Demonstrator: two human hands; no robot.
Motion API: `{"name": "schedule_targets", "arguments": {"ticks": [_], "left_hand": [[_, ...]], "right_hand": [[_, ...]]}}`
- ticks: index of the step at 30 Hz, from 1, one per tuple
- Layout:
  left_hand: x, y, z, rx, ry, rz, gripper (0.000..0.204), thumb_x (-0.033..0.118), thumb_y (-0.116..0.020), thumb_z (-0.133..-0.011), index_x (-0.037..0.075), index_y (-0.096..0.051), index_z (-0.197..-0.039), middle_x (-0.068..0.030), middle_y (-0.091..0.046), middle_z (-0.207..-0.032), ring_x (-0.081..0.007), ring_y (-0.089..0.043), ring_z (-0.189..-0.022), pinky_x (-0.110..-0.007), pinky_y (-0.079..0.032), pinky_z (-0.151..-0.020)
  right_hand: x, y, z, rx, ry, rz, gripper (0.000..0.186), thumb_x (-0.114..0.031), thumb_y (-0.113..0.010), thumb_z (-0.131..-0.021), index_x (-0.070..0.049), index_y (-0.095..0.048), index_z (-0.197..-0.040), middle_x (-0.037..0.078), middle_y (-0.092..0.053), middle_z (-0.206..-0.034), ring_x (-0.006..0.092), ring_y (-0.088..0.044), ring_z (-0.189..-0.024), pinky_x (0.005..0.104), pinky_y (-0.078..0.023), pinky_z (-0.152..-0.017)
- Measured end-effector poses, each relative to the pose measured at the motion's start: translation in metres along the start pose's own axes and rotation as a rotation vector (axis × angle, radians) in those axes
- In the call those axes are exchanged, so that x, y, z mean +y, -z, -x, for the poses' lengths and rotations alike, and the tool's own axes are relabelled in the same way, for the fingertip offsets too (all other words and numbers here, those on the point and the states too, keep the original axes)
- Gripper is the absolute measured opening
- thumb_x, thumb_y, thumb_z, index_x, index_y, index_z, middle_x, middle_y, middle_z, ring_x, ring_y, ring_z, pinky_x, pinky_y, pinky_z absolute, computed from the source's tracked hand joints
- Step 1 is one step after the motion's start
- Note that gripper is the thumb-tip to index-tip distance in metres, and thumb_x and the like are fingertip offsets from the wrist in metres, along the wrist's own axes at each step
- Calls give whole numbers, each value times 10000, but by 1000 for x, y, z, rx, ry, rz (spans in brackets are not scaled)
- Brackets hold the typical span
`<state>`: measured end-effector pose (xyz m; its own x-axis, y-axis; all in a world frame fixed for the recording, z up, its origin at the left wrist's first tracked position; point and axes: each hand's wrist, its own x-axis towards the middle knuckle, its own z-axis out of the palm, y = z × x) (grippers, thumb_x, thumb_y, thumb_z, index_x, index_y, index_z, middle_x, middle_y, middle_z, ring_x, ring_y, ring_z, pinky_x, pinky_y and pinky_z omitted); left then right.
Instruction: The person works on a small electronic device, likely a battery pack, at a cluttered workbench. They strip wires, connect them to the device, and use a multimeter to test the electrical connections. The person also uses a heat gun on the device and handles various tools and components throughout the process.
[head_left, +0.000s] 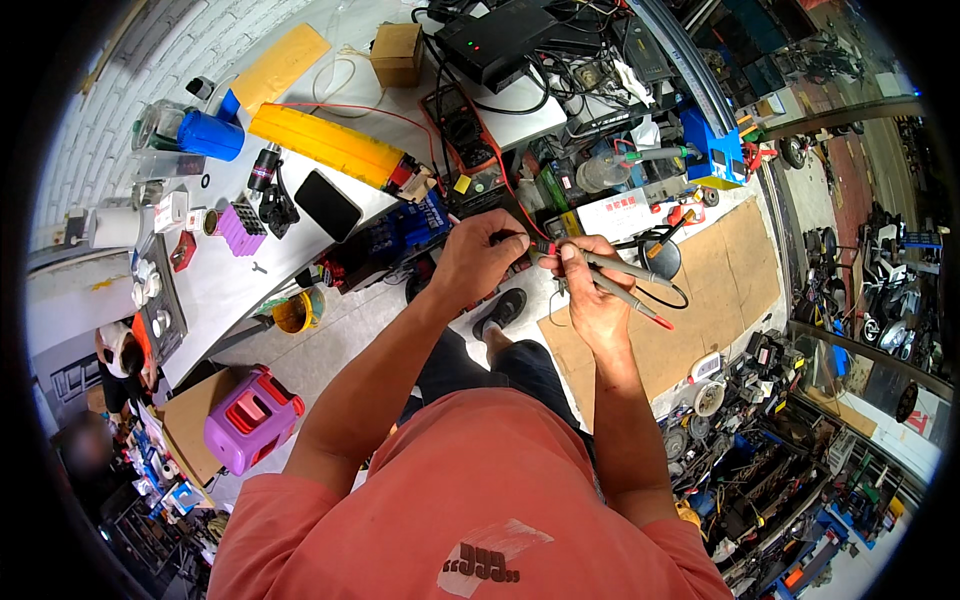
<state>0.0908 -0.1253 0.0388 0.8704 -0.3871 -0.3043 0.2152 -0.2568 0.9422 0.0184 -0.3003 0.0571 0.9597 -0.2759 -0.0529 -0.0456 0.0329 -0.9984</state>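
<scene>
My right hand (592, 300) is closed around two grey multimeter test probes (618, 280), which stick out to the right past the fingers; one has a red end. Close by on the left, my left hand (478, 255) has its fingers pinched together over something dark and mostly hidden. Between the two hands shows a small red and black piece (543, 246), too small to name. A red lead runs from the hands toward an orange-framed multimeter (462, 128) on the bench edge. Left of the meter lies a long yellow-wrapped pack (325, 140) with wires at its end.
On the white bench (225, 285) lie a black phone (328, 206), a blue cup (210, 135) and a cardboard box (397, 54). A black power unit (497, 42) stands at the back. Below are a purple bin (253, 420), a cardboard sheet (690, 300) and cluttered parts (760, 440) at right.
</scene>
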Motion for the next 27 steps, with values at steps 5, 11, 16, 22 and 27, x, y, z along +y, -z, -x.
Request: {"name": "schedule_targets", "arguments": {"ticks": [5,11,16,22,27], "left_hand": [[0,-1,-2,-3,21,30,119,129,-693,-940,11,-703,-954,-6,-656,-843,-92,-569,-813,-293,-473,-755],[-1,0,-3,-8,-2,27,125,140,-704,-934,15,-699,-946,3,-649,-844,-88,-556,-814,-291,-463,-757],[4,0,-1,-6,12,53,126,135,-698,-931,10,-693,-938,4,-638,-839,-87,-549,-816,-291,-459,-757],[5,0,-2,-5,15,71,123,123,-694,-926,0,-686,-936,1,-634,-837,-89,-545,-812,-286,-456,-757],[5,1,-2,-5,15,66,117,118,-689,-929,2,-686,-939,-3,-633,-838,-93,-546,-813,-289,-457,-761]], "right_hand": [[-3,-3,1,-49,82,33,147,-79,-609,-1047,64,-643,-1047,120,-715,-926,182,-748,-824,288,-609,-740],[0,-5,1,-46,96,31,151,-78,-607,-1046,66,-651,-1025,126,-724,-930,172,-742,-824,284,-602,-742],[-5,-5,0,-64,104,77,154,-90,-611,-1046,58,-650,-1032,120,-731,-924,160,-737,-818,274,-592,-738],[-4,-5,0,-63,88,81,155,-97,-613,-1047,53,-648,-1035,113,-735,-916,148,-735,-820,269,-587,-736],[-5,-6,-1,-60,89,70,143,-87,-623,-1035,52,-653,-1031,111,-726,-914,157,-741,-809,277,-592,-716]]}}
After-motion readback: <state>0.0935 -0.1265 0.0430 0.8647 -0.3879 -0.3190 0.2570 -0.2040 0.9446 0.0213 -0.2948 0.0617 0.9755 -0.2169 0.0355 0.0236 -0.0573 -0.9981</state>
